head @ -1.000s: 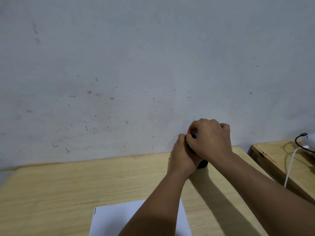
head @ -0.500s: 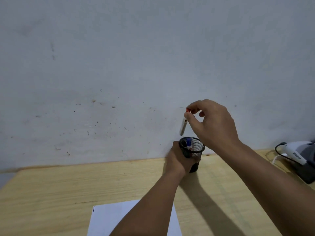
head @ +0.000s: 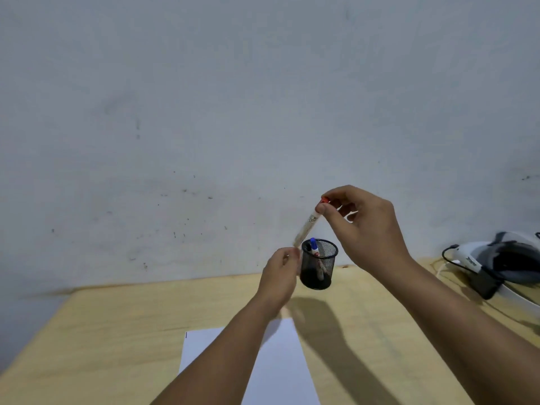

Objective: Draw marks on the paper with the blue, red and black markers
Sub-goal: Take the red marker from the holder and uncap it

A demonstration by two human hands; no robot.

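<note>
So the right hand (head: 368, 229) is up in the middle-right of the frame, pinching the red marker (head: 309, 223) by its red cap end between thumb and fingertips. The marker hangs tilted, its lower end pointing down and to the left, just above and left of the rim of the black mesh pen cup (head: 319, 266). The barrel looks whitish with some print on it, a bit blurry.

The cup stands upright on the wooden desk (head: 117, 331), near its back edge by the grey wall (head: 204, 97). Inside it, the blue marker (head: 314, 247) pokes up with its blue cap above the rim. There's something dark lower down in the cup too, but through the mesh I can't tell whether that's the black marker.

The left hand (head: 280, 276) sits right beside the cup on its left side, fingers curled. It looks like it's touching the cup wall, but whether it's really gripping it or just resting there I can't tell from this angle.

The white paper (head: 280, 369) lies flat on the desk at the bottom centre, partly covered by the left forearm. There's a tiny dark mark at its upper left corner.

Over at the right edge of the frame, a white and grey device (head: 496, 261) with a black cable sits on the desk.
</note>
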